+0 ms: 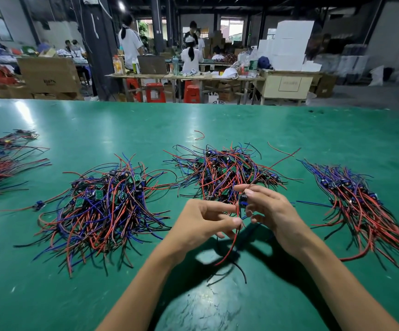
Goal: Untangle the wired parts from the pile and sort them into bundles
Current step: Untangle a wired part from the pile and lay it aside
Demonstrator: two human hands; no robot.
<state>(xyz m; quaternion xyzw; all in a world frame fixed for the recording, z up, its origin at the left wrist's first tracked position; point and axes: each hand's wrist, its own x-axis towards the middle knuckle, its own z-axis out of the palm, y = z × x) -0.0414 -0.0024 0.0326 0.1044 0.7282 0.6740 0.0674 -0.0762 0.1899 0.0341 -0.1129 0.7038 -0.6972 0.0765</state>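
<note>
A tangled pile (227,170) of small circuit boards with red, blue and black wires lies mid-table, just beyond my hands. My right hand (272,211) pinches one wired part (243,201) by its small board, held above the table. My left hand (201,223) pinches that part's red wire (232,244) between thumb and fingers; the red and black leads hang down toward me. A second large pile (103,201) lies to the left. A combed, aligned bundle (361,206) lies to the right.
More wire bundles (0,163) sit at the left edge of the green table (98,125). One stray part (38,206) lies left of the left pile, a loose red wire (199,134) farther back. People work at benches beyond the table's far edge.
</note>
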